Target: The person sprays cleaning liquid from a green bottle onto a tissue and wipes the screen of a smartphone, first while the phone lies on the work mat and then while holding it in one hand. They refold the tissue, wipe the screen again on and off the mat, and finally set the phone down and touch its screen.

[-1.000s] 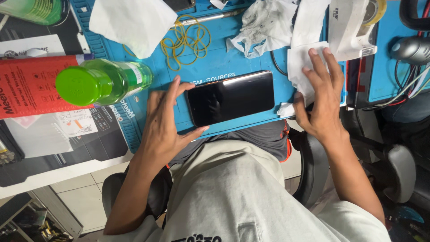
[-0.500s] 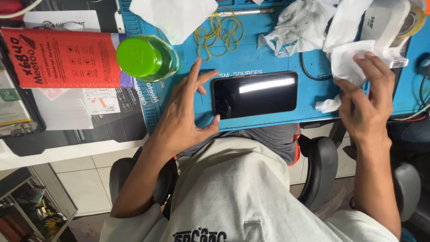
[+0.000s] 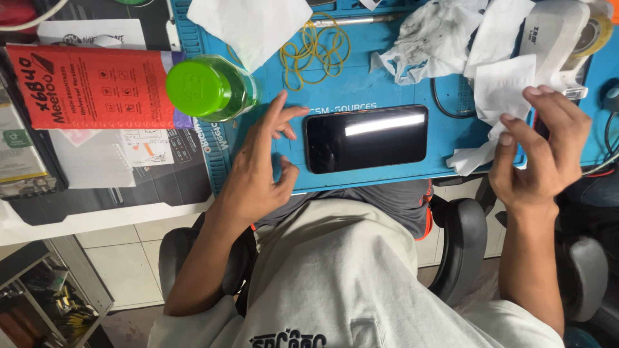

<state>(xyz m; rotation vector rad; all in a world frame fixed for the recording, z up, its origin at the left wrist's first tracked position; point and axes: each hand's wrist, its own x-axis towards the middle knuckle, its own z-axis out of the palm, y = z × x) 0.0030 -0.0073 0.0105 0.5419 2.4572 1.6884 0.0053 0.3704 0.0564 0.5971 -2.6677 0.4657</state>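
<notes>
A black phone (image 3: 366,138) lies screen up on a blue work mat (image 3: 361,84) in the head view. My left hand (image 3: 261,169) rests open at the phone's left end, fingers spread, thumb near its lower corner. My right hand (image 3: 540,153) is at the right of the mat, raised a little, pinching a white tissue (image 3: 501,96) between fingers and thumb.
A green-capped bottle (image 3: 206,87) stands left of my left hand. Yellow rubber bands (image 3: 317,48), crumpled tissues (image 3: 431,42) and a tape dispenser (image 3: 562,38) lie at the mat's far side. A red package (image 3: 90,87) and papers lie at left.
My right hand has lifted the white tissue off the mat's right edge and curled around it. My left hand slid slightly left off the phone's end.
</notes>
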